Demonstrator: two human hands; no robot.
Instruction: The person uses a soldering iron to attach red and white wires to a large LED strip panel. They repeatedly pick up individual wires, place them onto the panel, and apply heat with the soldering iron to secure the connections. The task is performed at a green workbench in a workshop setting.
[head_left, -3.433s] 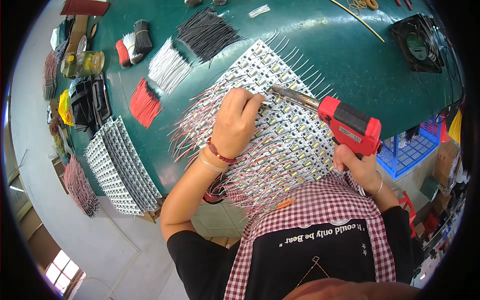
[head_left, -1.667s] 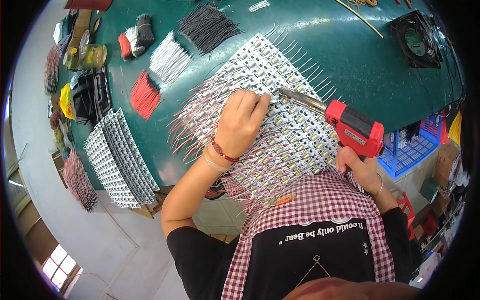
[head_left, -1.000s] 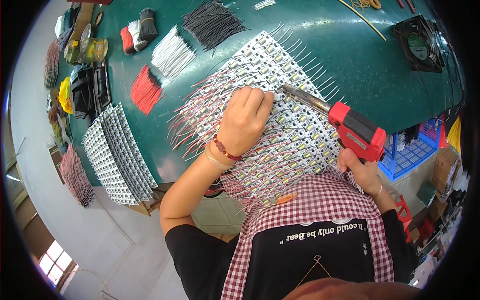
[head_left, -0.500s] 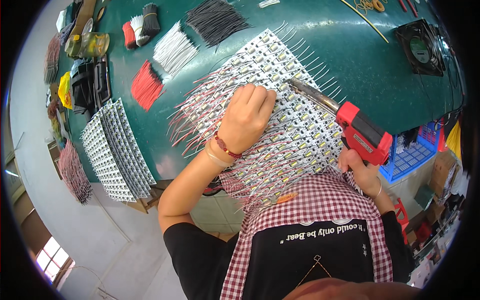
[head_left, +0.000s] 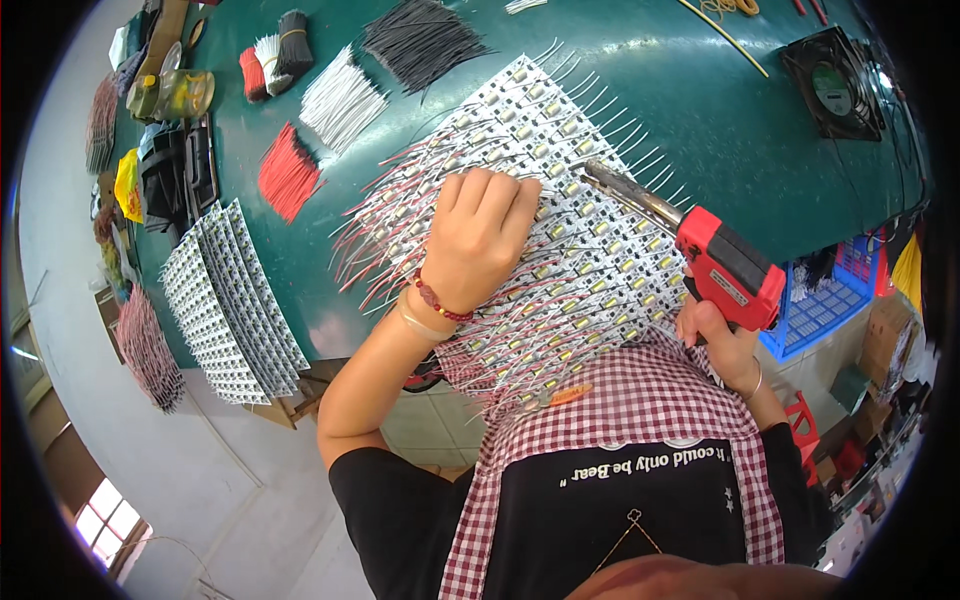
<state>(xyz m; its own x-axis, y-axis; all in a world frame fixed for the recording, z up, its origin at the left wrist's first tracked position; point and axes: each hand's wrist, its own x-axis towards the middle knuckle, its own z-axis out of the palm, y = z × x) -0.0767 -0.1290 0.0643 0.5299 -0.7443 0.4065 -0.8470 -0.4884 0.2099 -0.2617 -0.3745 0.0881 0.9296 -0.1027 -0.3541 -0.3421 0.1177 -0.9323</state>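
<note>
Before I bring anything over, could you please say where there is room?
The table is bare between the board and the fan, with a smaller patch between panels and board. Wires and a jar crowd the far left.

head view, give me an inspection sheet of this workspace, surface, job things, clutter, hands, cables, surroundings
surface: green tabletop, glossy, scattered with small specks
job things: wired led circuit-board sheet reaching past the table edge toward the apron; red-and-black soldering gun
clutter: loose red wires, white wires and black wires in separate piles; stacked board sheets at left
hands: left hand curled over the sheet, its fingertips' hold hidden; right hand gripping the gun, tip contact unclear
cables: dark cables beside the black fan
surroundings: blue plastic crate beyond the table's right edge
</note>
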